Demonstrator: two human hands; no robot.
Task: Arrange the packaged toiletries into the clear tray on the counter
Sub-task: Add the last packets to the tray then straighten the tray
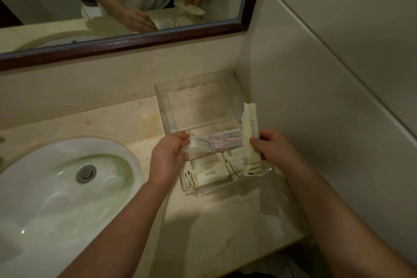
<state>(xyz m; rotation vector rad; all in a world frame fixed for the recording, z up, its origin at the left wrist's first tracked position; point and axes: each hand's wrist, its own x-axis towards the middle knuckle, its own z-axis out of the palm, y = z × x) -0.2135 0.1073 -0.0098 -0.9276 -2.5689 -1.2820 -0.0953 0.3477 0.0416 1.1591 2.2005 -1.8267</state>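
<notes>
Clear tray in counter corner, wall close on right, far half bare, flat packets along near wall. Left hand over near-left rim, fingers pinching horizontal wrapped packet. Right hand over near-right corner, pinching upright cream packet. Sink left.

bare forearms, seemingly sleeveless hands
</notes>
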